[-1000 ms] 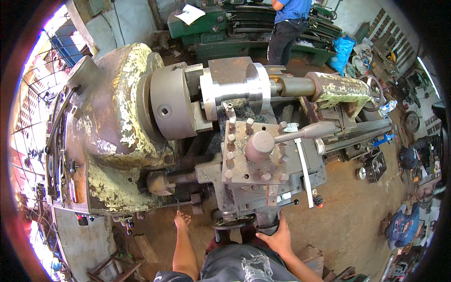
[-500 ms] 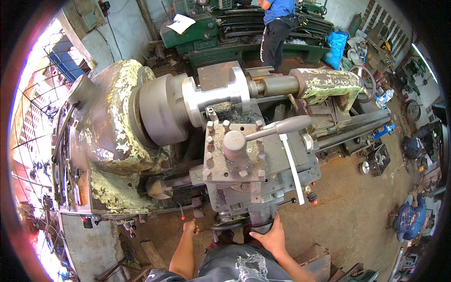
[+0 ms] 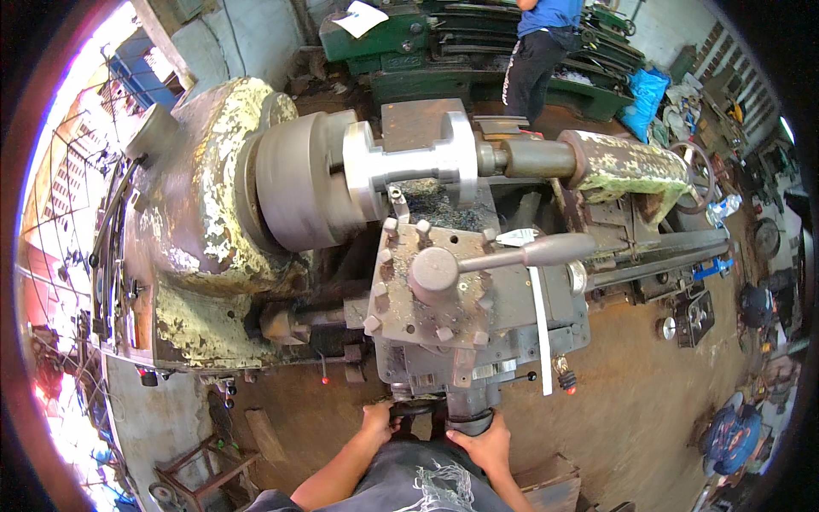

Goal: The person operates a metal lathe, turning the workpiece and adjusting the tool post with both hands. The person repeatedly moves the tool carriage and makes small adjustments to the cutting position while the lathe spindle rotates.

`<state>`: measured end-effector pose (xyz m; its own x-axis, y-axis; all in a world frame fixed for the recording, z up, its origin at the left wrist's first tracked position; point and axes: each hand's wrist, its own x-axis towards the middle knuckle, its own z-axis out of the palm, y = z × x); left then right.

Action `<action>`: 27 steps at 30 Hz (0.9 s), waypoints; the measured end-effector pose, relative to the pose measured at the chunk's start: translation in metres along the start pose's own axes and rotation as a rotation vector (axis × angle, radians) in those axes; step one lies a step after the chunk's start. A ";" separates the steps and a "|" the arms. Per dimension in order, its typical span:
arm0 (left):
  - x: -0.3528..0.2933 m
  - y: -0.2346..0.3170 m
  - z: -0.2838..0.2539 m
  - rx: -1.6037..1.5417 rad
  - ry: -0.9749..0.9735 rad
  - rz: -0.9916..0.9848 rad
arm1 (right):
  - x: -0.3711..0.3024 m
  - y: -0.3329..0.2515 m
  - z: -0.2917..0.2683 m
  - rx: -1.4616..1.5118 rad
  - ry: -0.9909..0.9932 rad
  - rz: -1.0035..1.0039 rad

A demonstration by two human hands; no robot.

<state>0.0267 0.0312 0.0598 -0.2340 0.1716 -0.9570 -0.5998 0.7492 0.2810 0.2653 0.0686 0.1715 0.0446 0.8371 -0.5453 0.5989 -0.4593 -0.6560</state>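
Note:
My left hand [image 3: 378, 423] has its fingers closed round the rim of a dark handwheel [image 3: 418, 409] on the lathe's front. Beside it, my right hand [image 3: 486, 442] grips a round dark dial [image 3: 468, 424] below the cross slide, its far fingers partly hidden. Beyond my hands stands the square tool post [image 3: 431, 320] with its long clamping lever [image 3: 554, 250]. A cutting tool [image 3: 398, 205] points from it toward a shiny spool-shaped metal workpiece [image 3: 414, 165]. The workpiece sits between the motion-blurred chuck [image 3: 299, 182] and the tailstock [image 3: 627, 162].
Metal chips [image 3: 439, 205] lie under the workpiece. A white strip [image 3: 542, 333] hangs beside the carriage, near a red-tipped lever [image 3: 567, 380]. Behind the lathe, a person [image 3: 542, 64] stands by a green machine [image 3: 409, 60]. Another person [image 3: 732, 437] is at the far right.
My left hand has moved right and closed on the handwheel. My right hand has closed in on the dial. The whole view has shifted slightly, and the chuck stays blurred.

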 end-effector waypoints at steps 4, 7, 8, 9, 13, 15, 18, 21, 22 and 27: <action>0.030 -0.002 -0.030 -0.121 -0.141 -0.089 | 0.030 0.043 -0.004 0.383 -0.274 0.018; 0.055 -0.006 -0.047 -0.216 -0.162 -0.162 | 0.056 0.097 0.003 0.798 -0.535 0.077; 0.062 -0.009 -0.050 -0.235 -0.148 -0.176 | 0.059 0.117 0.011 0.969 -0.601 0.124; 0.067 -0.012 -0.052 -0.235 -0.173 -0.171 | 0.058 0.137 0.022 1.070 -0.614 0.170; 0.069 -0.017 -0.050 -0.253 -0.180 -0.167 | 0.058 0.184 0.043 1.001 -0.266 0.335; 0.058 -0.015 -0.043 -0.239 -0.130 -0.144 | 0.040 0.184 0.030 0.455 -0.166 0.319; 0.039 -0.018 -0.025 -0.175 -0.016 -0.054 | -0.016 0.155 0.041 -0.040 0.115 0.018; 0.034 -0.020 -0.017 -0.125 0.010 0.035 | -0.035 0.129 0.055 -0.052 0.075 -0.050; 0.036 -0.020 -0.018 -0.137 0.007 0.025 | -0.034 0.126 0.060 0.009 0.002 -0.060; 0.045 -0.020 -0.019 -0.145 -0.008 0.001 | -0.030 0.129 0.080 0.692 -0.511 0.562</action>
<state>0.0134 0.0112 0.0120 -0.2287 0.1781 -0.9571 -0.7039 0.6488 0.2890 0.2770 -0.0394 0.0616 -0.2666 0.2960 -0.9172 -0.0026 -0.9519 -0.3064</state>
